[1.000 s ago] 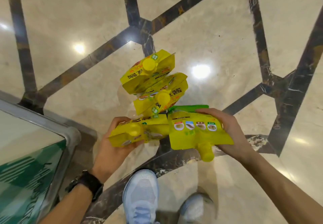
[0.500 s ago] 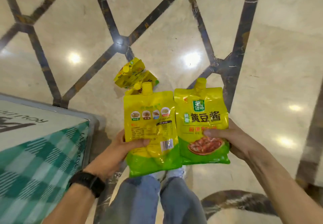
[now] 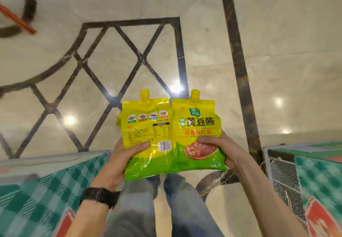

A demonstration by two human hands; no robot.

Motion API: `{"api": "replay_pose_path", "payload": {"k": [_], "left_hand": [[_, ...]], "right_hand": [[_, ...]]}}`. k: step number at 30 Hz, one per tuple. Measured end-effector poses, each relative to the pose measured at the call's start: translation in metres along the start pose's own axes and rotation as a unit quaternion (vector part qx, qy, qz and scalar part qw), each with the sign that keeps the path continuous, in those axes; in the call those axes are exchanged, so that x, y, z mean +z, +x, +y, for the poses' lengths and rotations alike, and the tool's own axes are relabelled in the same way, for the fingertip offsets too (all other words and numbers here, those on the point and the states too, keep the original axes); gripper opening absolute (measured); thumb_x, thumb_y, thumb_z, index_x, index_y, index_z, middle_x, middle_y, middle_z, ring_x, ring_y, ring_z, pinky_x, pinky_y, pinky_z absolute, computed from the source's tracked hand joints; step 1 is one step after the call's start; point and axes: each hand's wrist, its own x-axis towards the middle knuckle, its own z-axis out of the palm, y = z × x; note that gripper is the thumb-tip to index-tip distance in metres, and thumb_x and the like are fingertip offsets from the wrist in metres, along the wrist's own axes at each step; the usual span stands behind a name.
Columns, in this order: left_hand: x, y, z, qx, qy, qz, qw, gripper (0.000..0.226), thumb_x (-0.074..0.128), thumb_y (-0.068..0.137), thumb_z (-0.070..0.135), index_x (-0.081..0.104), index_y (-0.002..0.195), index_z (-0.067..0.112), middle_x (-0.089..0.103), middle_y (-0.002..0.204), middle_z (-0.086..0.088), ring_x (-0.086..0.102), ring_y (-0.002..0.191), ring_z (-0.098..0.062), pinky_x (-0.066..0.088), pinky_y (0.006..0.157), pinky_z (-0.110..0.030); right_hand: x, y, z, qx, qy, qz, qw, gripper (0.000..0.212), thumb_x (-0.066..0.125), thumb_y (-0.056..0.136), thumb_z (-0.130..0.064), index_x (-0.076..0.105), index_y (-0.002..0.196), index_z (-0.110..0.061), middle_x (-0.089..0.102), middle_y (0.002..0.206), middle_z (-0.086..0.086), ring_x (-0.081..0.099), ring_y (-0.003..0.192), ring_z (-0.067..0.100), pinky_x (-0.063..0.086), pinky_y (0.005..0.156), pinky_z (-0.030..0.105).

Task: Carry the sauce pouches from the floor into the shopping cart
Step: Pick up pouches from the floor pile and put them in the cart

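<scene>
Two yellow-and-green sauce pouches with spout caps are held upright side by side in front of me. My left hand (image 3: 118, 161) grips the left sauce pouch (image 3: 146, 125), whose back with a barcode faces me. My right hand (image 3: 224, 149) grips the right sauce pouch (image 3: 198, 124), whose printed front faces me. Both spouts point away from me. No shopping cart and no pouches on the floor are in view.
A green-checked stand (image 3: 42, 186) is close at my lower left and another with a wire mesh side (image 3: 311, 177) at my lower right. My jeans-clad legs (image 3: 162, 205) are below the pouches. Beige marble floor with dark inlay lines (image 3: 238, 66) stretches ahead. Orange bars (image 3: 16, 18) cross the top left.
I have stood up and turned with both pouches raised upright. The pouches left on the floor have dropped out of view, and a second checked stand has appeared on the right.
</scene>
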Motion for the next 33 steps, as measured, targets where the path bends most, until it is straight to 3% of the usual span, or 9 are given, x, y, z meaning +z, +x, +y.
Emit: {"api": "replay_pose_path", "payload": {"k": [3, 5, 8, 11, 15, 20, 23, 29, 33], "left_hand": [[0.016, -0.040, 0.044, 0.023, 0.015, -0.035, 0.999, 0.094, 0.100, 0.023, 0.045, 0.071, 0.109, 0.019, 0.076, 0.109, -0.009, 0.075, 0.091, -0.024, 0.061, 0.070, -0.034], [0.021, -0.061, 0.067, 0.030, 0.018, -0.051, 0.998, 0.088, 0.100, 0.026, 0.042, 0.072, 0.107, 0.023, 0.076, 0.111, -0.009, 0.074, 0.095, -0.027, 0.061, 0.075, -0.038], [0.021, -0.081, 0.100, 0.024, 0.023, -0.076, 0.997, 0.103, 0.101, 0.030, 0.037, 0.064, 0.123, 0.017, 0.073, 0.118, -0.014, 0.072, 0.102, -0.034, 0.062, 0.077, -0.040], [0.016, -0.082, 0.130, 0.019, 0.040, -0.113, 0.993, 0.107, 0.100, 0.032, 0.035, 0.060, 0.128, 0.011, 0.072, 0.118, -0.016, 0.072, 0.102, -0.035, 0.062, 0.074, -0.039], [0.015, -0.065, 0.172, 0.015, 0.072, -0.157, 0.985, 0.104, 0.101, 0.028, 0.036, 0.064, 0.122, 0.010, 0.073, 0.116, -0.018, 0.072, 0.099, -0.036, 0.062, 0.073, -0.039], [0.044, -0.042, 0.216, 0.016, 0.121, -0.237, 0.964, 0.100, 0.100, 0.020, 0.034, 0.068, 0.112, 0.012, 0.076, 0.106, -0.016, 0.075, 0.087, -0.033, 0.061, 0.062, -0.036], [0.080, -0.033, 0.227, -0.003, 0.157, -0.305, 0.939, 0.081, 0.097, 0.033, 0.020, 0.069, 0.109, 0.010, 0.077, 0.101, -0.016, 0.076, 0.080, -0.030, 0.060, 0.058, -0.034], [0.182, -0.046, 0.205, -0.036, 0.262, -0.428, 0.864, 0.091, 0.101, 0.024, 0.035, 0.072, 0.108, 0.016, 0.076, 0.108, -0.015, 0.075, 0.090, -0.032, 0.063, 0.069, -0.039], [0.251, -0.081, 0.161, -0.061, 0.348, -0.493, 0.795, 0.070, 0.087, 0.058, 0.017, 0.064, 0.124, 0.011, 0.073, 0.117, -0.017, 0.071, 0.103, -0.037, 0.059, 0.085, -0.046]], "right_hand": [[0.019, -0.062, -0.023, -0.025, 0.014, 0.010, 1.000, 0.049, 0.081, 0.059, -0.012, 0.067, 0.106, -0.016, 0.077, 0.098, 0.009, 0.074, 0.082, 0.022, 0.060, 0.065, 0.030], [0.032, -0.091, -0.035, -0.043, 0.015, 0.026, 0.999, 0.046, 0.082, 0.065, -0.004, 0.066, 0.107, -0.015, 0.077, 0.096, 0.008, 0.075, 0.080, 0.022, 0.059, 0.062, 0.029], [0.049, -0.117, -0.054, -0.072, 0.026, 0.053, 0.996, 0.043, 0.072, 0.071, 0.001, 0.065, 0.111, -0.012, 0.077, 0.096, 0.010, 0.075, 0.079, 0.023, 0.059, 0.062, 0.030], [0.063, -0.127, -0.066, -0.087, 0.050, 0.066, 0.993, 0.056, 0.084, 0.061, -0.002, 0.064, 0.113, -0.010, 0.076, 0.098, 0.014, 0.075, 0.080, 0.026, 0.059, 0.061, 0.032], [0.076, -0.130, -0.083, -0.121, 0.087, 0.081, 0.986, 0.094, 0.100, 0.027, -0.024, 0.065, 0.113, -0.010, 0.074, 0.105, 0.018, 0.074, 0.088, 0.031, 0.059, 0.064, 0.034], [0.081, -0.148, -0.090, -0.196, 0.137, 0.111, 0.965, 0.093, 0.099, 0.034, -0.022, 0.064, 0.118, -0.005, 0.070, 0.113, 0.023, 0.070, 0.098, 0.038, 0.059, 0.072, 0.039], [0.077, -0.175, -0.078, -0.249, 0.189, 0.167, 0.935, 0.077, 0.099, 0.030, -0.020, 0.074, 0.103, -0.009, 0.073, 0.106, 0.022, 0.073, 0.089, 0.034, 0.059, 0.066, 0.036], [0.064, -0.251, -0.014, -0.319, 0.316, 0.302, 0.841, 0.097, 0.100, 0.021, -0.019, 0.065, 0.111, -0.007, 0.073, 0.105, 0.022, 0.074, 0.085, 0.033, 0.060, 0.062, 0.036], [0.058, -0.299, 0.052, -0.351, 0.382, 0.366, 0.773, 0.094, 0.101, 0.020, -0.022, 0.069, 0.107, -0.007, 0.074, 0.103, 0.021, 0.074, 0.084, 0.032, 0.060, 0.062, 0.036]]}}
